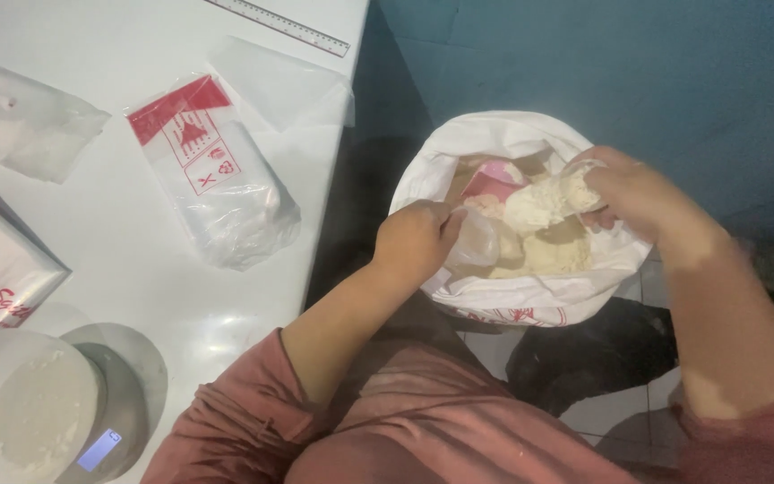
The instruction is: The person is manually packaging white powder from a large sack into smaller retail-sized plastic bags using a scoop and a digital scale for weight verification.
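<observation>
— Fingers of your right hand (624,193) clutch a lump of pale flour (544,204); your left hand (414,242) pinches a clear bag (475,240), both inside the white sack (530,291) on the tiled floor.

— And your white surface (136,251)?

— Four red-and-clear packets, one ruler (279,25), one scale (105,439).

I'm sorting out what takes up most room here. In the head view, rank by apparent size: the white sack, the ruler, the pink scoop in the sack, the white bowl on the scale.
1. white sack
2. white bowl, cropped and nearer the camera, so unsure
3. ruler, long but thin
4. pink scoop, partly buried
</observation>
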